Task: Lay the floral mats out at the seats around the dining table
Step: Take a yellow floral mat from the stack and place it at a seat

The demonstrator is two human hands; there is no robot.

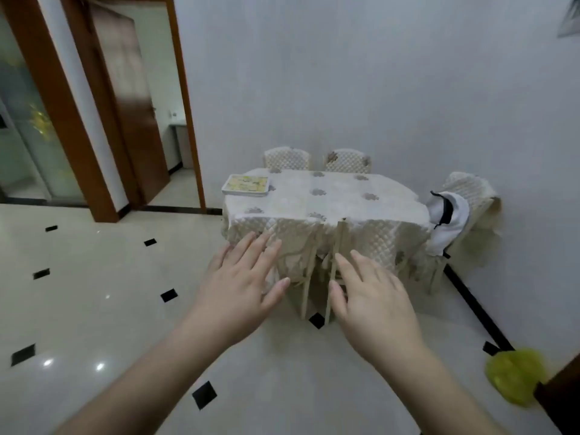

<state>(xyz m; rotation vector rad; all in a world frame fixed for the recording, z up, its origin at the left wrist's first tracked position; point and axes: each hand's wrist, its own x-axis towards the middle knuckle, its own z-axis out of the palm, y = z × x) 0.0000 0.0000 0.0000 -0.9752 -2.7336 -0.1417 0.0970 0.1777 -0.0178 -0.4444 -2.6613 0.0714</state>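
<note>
A stack of floral mats (245,184), yellowish with a pale border, lies at the far left corner of the dining table (339,199), which wears a cream cloth with grey flower motifs. I stand a few steps back from the table. My left hand (241,284) and my right hand (370,296) are stretched out in front of me, fingers straight and spread, holding nothing. Both hands are well short of the mats and touch nothing.
Two covered chairs (286,158) stand behind the table against the wall. A chair on the right (467,196) has a white garment (445,221) draped on it. A near chair (317,262) is pushed under the cloth. An open doorway (157,127) is left. A yellow-green object (514,378) lies on the floor at right.
</note>
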